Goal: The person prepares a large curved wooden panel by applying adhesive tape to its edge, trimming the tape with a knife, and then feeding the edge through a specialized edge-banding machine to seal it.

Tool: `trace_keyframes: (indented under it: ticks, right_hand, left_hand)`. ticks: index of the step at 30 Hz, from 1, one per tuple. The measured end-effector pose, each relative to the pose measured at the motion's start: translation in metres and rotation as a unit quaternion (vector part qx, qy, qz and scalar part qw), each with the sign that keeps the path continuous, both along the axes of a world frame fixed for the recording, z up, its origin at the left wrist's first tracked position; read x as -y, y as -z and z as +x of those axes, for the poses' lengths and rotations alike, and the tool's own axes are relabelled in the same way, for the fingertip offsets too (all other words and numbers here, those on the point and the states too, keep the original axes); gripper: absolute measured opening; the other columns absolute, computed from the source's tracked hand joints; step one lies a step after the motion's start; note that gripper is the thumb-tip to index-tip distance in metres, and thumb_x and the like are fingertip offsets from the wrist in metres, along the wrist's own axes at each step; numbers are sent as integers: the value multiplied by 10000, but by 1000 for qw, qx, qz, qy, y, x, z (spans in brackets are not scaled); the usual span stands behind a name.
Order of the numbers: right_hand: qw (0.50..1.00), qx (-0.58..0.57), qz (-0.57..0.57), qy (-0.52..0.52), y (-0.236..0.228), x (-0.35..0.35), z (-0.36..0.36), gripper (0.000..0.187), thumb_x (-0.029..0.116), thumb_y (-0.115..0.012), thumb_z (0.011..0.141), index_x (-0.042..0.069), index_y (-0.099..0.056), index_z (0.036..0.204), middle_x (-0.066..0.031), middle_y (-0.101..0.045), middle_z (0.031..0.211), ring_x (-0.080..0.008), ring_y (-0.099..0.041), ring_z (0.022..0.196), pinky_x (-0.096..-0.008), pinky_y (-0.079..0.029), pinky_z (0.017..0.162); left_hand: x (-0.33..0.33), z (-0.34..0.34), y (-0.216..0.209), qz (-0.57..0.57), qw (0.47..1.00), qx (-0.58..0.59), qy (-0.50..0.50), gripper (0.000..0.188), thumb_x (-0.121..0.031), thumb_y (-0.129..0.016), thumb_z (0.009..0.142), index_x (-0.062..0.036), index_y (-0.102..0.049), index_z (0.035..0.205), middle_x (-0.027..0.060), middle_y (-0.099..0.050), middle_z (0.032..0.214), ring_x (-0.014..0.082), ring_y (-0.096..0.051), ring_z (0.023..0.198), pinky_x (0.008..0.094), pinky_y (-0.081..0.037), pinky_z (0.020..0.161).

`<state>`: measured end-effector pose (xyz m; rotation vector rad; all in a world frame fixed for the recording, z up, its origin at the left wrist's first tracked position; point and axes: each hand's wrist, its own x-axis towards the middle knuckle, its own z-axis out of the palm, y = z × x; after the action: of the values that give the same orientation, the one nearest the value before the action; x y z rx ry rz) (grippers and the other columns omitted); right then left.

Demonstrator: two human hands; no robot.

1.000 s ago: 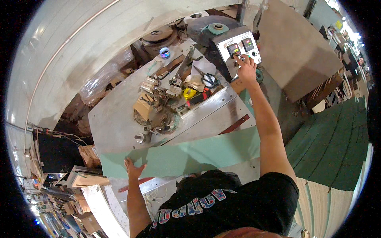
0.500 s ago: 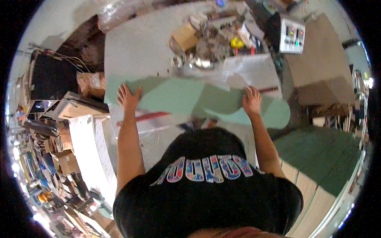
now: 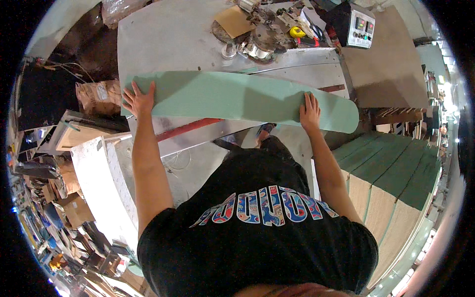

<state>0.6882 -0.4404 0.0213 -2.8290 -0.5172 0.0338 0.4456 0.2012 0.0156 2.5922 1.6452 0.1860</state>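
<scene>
A long pale green board (image 3: 213,96) with a rounded right end lies across the front of a grey metal work table (image 3: 163,29). Near its left end, my left hand (image 3: 140,100) rests flat on it, fingers spread. Toward the rounded end, my right hand (image 3: 310,111) lies on the near edge with its fingers stretched over the top; its thumb is not clearly seen. A red strip (image 3: 188,128) runs along the table's near side, just below the board. Part of the tabletop is hidden under the board.
At the back of the table are a yellow tape measure (image 3: 297,32), a brown sheet (image 3: 232,21) and cluttered metal parts. A control box (image 3: 361,28) with lit displays stands back right. Stacked green-topped blocks (image 3: 391,163) are at right, a white panel (image 3: 101,173) at left.
The whole view has shifted, so the table, board and both hands appear higher. Both hands stay on the board, and its near edge looks straighter.
</scene>
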Motion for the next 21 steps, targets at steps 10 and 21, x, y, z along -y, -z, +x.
trace_keyframes:
  ticks: [10, 21]
  right_hand:
    - [991, -47, -26, 119, 15, 35, -22, 705, 480, -581, 1032, 338, -297, 1662, -104, -217, 1750, -376, -173, 1609, -615, -156, 1266]
    - [792, 4, 225, 568, 35, 39, -39, 1172, 574, -870, 798, 117, -201, 1645, -148, -254, 1672, -347, -289, 1520, -592, -302, 1186]
  left_hand:
    - [-39, -15, 16, 45, 998, -13, -40, 1094, -919, -488, 835, -244, -304, 1675, 196, -258, 1719, 388, -170, 1608, 634, -88, 1262]
    - [-26, -5, 3, -11, 999, -9, -36, 1130, -966, -409, 830, -243, -270, 1688, 165, -208, 1747, 356, -211, 1601, 591, -144, 1268]
